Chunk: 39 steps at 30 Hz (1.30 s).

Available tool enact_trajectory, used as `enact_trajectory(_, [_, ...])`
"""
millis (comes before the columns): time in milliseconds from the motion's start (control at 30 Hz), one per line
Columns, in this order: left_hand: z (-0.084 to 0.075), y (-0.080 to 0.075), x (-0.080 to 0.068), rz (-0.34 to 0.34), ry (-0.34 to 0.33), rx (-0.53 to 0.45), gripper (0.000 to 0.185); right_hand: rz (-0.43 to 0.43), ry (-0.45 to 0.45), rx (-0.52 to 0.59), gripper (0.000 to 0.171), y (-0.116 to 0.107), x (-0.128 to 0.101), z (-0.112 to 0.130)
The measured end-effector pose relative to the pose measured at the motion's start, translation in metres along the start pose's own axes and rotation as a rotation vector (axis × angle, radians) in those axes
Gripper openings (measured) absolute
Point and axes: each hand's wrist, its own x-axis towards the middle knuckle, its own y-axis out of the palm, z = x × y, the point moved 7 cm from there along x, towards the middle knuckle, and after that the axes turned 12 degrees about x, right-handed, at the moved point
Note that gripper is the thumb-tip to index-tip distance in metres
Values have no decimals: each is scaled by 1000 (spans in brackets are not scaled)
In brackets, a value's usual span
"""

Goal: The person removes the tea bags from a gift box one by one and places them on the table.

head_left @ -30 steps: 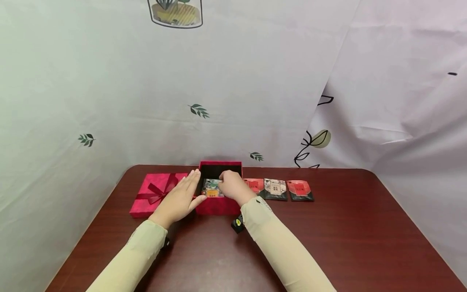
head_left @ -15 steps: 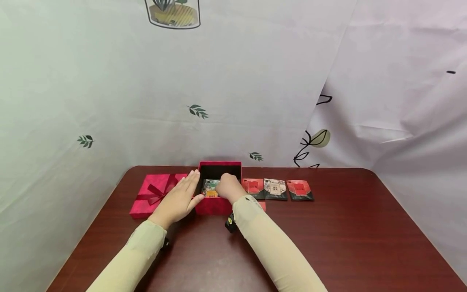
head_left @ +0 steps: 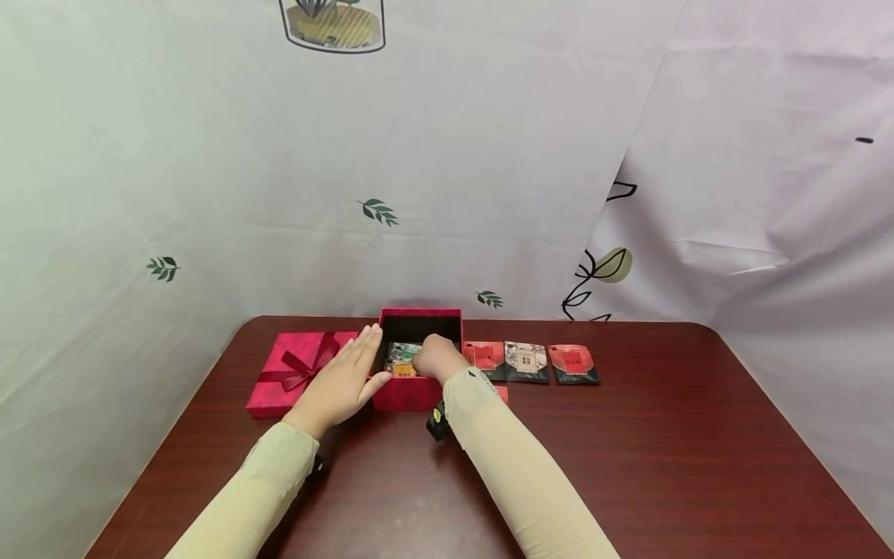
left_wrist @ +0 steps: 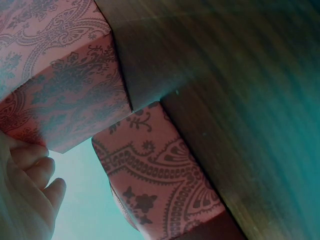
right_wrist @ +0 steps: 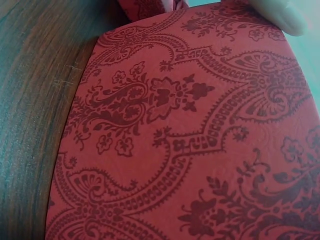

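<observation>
An open red patterned box stands at the table's far middle, and a green-and-white packet with an orange label lies inside it. My right hand reaches down into the box, its fingers curled over the packet's right edge; the fingertips are hidden. My left hand lies flat against the box's left wall, fingers straight, thumb at the front wall. In the right wrist view the box's red wall fills the frame. The left wrist view shows red patterned cardboard beside my fingers.
The box's red lid with a ribbon bow lies left of the box. Three packets lie in a row to its right: red, pale and dark, red. The dark wooden table is backed by hanging printed sheets.
My right hand has moved left and lower into the box with the packet. The left hand and the box stay where they were.
</observation>
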Motion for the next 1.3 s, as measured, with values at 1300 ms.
enact_trajectory(1300, [1, 2, 1, -28, 14, -15, 74, -131, -208, 353, 4, -13, -8, 10])
